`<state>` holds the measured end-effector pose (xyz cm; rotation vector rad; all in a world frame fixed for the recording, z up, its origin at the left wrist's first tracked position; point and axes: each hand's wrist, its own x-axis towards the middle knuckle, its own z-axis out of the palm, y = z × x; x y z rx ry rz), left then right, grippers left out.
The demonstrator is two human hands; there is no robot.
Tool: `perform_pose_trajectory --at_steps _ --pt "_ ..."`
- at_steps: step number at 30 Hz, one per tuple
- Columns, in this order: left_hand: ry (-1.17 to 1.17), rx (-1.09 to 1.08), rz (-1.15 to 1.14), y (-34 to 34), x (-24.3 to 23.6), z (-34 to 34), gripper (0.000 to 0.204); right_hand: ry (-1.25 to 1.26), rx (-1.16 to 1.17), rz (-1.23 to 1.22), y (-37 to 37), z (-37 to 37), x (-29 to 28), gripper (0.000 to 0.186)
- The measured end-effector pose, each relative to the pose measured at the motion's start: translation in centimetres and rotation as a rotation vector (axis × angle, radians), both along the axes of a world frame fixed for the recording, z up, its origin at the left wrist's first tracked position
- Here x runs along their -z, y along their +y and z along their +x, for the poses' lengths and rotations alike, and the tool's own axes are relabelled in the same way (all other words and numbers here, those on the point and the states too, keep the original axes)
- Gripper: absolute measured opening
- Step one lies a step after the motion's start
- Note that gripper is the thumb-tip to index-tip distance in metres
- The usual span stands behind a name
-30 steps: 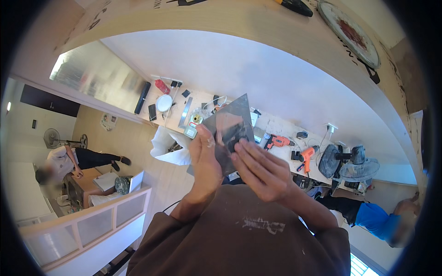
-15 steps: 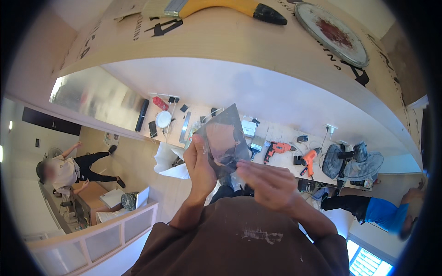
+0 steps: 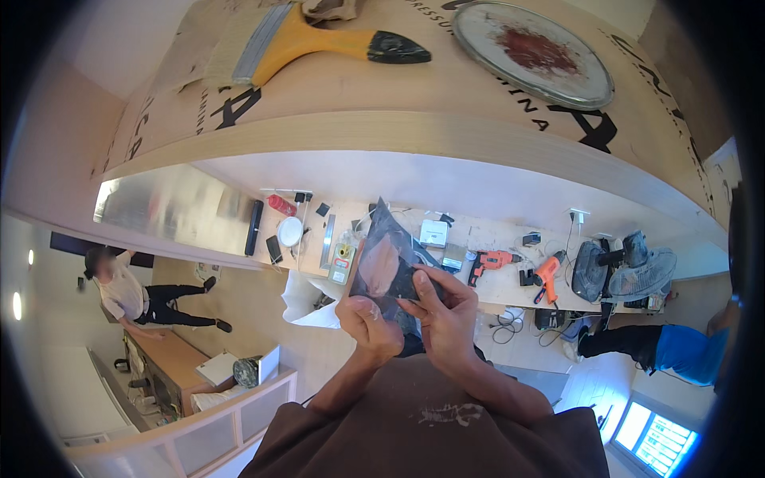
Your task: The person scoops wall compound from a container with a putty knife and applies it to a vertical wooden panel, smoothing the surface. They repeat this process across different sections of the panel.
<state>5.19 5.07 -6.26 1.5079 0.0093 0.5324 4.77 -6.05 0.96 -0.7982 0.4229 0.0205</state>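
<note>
Gripping a dark grey, glossy sheet [image 3: 384,263], I have it upright in front of my chest, its pointed corner aimed away from me and a pinkish patch showing on the face toward me. My left hand [image 3: 371,327] is closed on the sheet's lower left part, fingers curled in and the thumb lying over them. My right hand [image 3: 448,312] is at the lower right edge, its fingers bent and their tips against the sheet; I cannot tell whether they pinch it or only press on it. Beyond my grip runs a dusty worktop [image 3: 496,237]. Just left of the sheet's edge, on that top, stands a green and white device [image 3: 341,264], with a metal strip [image 3: 327,240], a white round tub [image 3: 291,232] and a red bottle [image 3: 281,205] farther left. Right of the sheet are a white box [image 3: 433,233], a wide brush [image 3: 453,261], a red drill [image 3: 492,264], an orange heat gun [image 3: 548,276] and, well apart, a fan [image 3: 644,272]. Above and beyond my hands, a printed board [image 3: 343,97] bears a yellow-handled paintbrush [image 3: 339,44] and a round lid [image 3: 532,57] stained red. Well off to my left is a person in a pale shirt [image 3: 126,295]; well off to my right, another in blue [image 3: 692,355].
</note>
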Motion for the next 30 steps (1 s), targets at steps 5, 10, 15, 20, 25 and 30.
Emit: perform_pose_trajectory --at_steps 5,10,15,20,25,30 --pt "0.098 0.056 -0.073 1.0 0.0 0.5 0.061 -0.084 -0.024 -0.045 -1.8 1.4 -0.4 0.020" --pt "0.189 0.099 -0.131 0.3 -3.8 0.7 0.054 -0.583 0.009 -1.193 -5.8 0.0 -1.9 0.026" --pt "0.209 0.096 -0.372 -0.6 -6.6 0.6 0.053 -1.204 -0.024 -1.661 -3.9 0.4 -1.0 0.027" --pt "0.210 0.113 -0.379 0.0 -7.9 2.1 0.053 -1.177 -0.111 -1.593 -5.5 -1.2 -0.9 0.029" --pt "0.210 0.161 -0.200 0.2 -7.7 1.4 0.053 -1.185 -0.037 -1.602 -6.3 1.7 -4.4 0.029" --pt "0.303 0.176 -0.267 0.8 -8.1 1.6 0.051 -1.289 -0.149 -1.635 -5.7 0.4 -1.8 0.024"
